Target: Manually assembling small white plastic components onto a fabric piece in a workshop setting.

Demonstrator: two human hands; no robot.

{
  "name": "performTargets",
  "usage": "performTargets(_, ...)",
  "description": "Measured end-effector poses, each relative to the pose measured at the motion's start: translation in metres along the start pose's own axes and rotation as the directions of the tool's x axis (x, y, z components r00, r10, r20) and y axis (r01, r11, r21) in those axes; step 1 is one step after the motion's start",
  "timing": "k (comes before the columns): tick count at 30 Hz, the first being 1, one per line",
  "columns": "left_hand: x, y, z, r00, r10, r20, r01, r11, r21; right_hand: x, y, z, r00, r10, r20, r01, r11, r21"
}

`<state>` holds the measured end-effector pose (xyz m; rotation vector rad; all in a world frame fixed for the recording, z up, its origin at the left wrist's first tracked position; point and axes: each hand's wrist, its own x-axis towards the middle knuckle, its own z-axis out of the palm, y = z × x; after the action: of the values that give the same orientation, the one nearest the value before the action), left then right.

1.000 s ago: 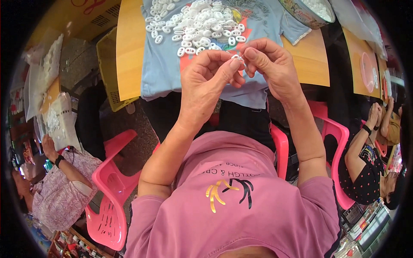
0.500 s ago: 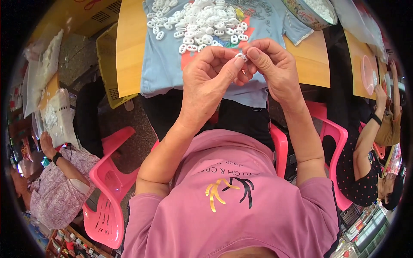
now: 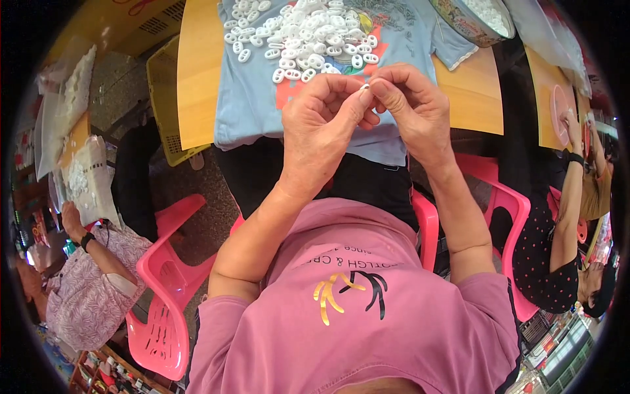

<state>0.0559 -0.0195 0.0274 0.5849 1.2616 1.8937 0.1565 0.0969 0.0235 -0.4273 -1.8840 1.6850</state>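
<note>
My left hand (image 3: 320,125) is closed, with thumb and index finger pinching a small white plastic piece (image 3: 365,86). Against it, the closed fingertips of my right hand (image 3: 415,108) press from the other side, and most of the piece is hidden between them. Both hands are raised over the near edge of a light blue T-shirt (image 3: 249,98) spread on the table. Just beyond them lies a heap of white oval plastic pieces with two holes each (image 3: 315,43). Thin dark bits (image 3: 394,14), too small to name, are scattered to the heap's right.
A round tin (image 3: 469,27) filled with white pieces stands at the far right of the wooden table (image 3: 197,98). A yellow crate (image 3: 164,98) is at its left. Pink chairs (image 3: 161,308) and people at work flank me on both sides.
My right hand's fingers have shifted slightly around the small white piece, which shows less now. At the right, another person's arm has moved closer to the pink bowl.
</note>
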Motion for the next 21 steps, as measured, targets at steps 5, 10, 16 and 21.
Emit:
performTargets(5, 0.006, -0.003, -0.001, 1.000, -0.008, -0.023, 0.007, 1.000, -0.027, 0.002, 0.004, 0.000, 0.994, 0.106, -0.030, -0.105, 0.994, 0.043)
performTargets(10, 0.010, 0.008, -0.012, 0.988, -0.104, 0.116, 0.106, 0.994, -0.004, 0.007, -0.008, -0.013, 0.990, 0.120, 0.068, -0.122, 0.992, 0.019)
performTargets(16, 0.005, 0.009, -0.014, 0.988, -0.119, 0.095, 0.118, 0.993, 0.022, 0.013, -0.014, -0.024, 0.950, -0.199, 0.242, 0.279, 0.890, -0.361)
performTargets(21, -0.007, 0.011, -0.011, 0.994, -0.099, 0.052, 0.093, 0.990, 0.109, 0.000, -0.016, -0.016, 0.978, -0.130, 0.165, 0.177, 0.930, -0.322)
